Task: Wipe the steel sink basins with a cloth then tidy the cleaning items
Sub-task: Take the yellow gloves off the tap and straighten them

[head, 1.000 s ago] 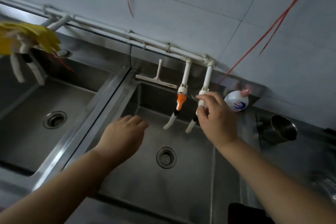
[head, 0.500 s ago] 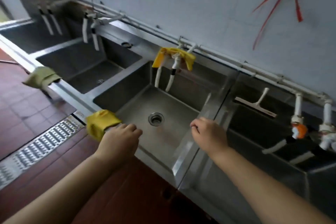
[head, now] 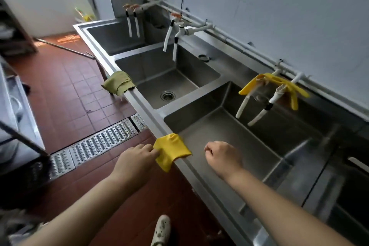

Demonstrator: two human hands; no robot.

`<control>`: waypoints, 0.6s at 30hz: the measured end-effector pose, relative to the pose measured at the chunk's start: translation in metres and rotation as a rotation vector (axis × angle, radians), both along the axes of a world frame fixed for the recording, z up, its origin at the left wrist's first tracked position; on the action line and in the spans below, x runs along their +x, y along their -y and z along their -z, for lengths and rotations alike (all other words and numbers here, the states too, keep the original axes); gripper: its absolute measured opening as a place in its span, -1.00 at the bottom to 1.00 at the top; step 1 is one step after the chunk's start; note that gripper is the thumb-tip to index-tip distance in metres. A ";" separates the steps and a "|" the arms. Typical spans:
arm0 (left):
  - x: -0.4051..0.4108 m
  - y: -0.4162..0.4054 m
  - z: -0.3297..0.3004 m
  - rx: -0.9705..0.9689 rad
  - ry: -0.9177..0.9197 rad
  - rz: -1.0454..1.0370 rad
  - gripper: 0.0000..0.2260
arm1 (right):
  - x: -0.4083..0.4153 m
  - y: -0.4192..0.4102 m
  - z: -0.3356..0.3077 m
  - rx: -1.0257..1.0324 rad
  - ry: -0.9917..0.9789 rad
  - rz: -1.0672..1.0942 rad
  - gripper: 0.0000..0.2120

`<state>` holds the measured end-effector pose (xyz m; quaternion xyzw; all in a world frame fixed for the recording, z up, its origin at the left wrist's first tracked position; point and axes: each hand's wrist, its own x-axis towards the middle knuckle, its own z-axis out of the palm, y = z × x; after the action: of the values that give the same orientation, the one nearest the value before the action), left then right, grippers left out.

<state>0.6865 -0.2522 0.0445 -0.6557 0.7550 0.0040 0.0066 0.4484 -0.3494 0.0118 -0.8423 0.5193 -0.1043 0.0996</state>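
Observation:
A row of steel sink basins (head: 209, 94) runs along the tiled wall. A yellow cloth (head: 172, 150) hangs folded over the front rim of the nearest wide basin. My left hand (head: 135, 161) pinches the cloth's left edge with its fingertips. My right hand (head: 222, 159) hovers over that basin with its fingers curled and holds nothing. A green cloth (head: 118, 84) drapes over the rim by the middle basin. Yellow rubber gloves (head: 279, 86) hang on the taps at the back of the nearest basin.
White hose taps (head: 172, 40) hang over each basin. The middle basin has a round drain (head: 167, 95). A metal floor grate (head: 95, 144) crosses the red tile floor to my left. A dark wire rack (head: 24, 156) stands at far left. My shoe (head: 161, 229) is below.
My view has swung left from the right-hand basin to the row's middle. My left hand reached the yellow cloth and now pinches it. My right hand left the tap and hangs curled over the basin.

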 end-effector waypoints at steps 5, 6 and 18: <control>0.035 0.063 0.033 0.119 -0.050 -0.054 -0.80 | 0.037 0.057 0.040 0.177 -0.083 0.049 -0.76; 0.039 0.077 0.040 0.129 -0.046 -0.040 -0.77 | 0.042 0.065 0.047 0.212 -0.101 0.067 -0.76; 0.025 0.202 0.108 0.374 -0.077 -0.002 -0.61 | 0.022 0.184 0.040 0.200 0.001 0.391 -0.81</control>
<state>0.7119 -0.4538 -0.0636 -0.6433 0.7400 0.1692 0.0996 0.4702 -0.5338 -0.0285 -0.7114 0.6805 -0.0701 0.1610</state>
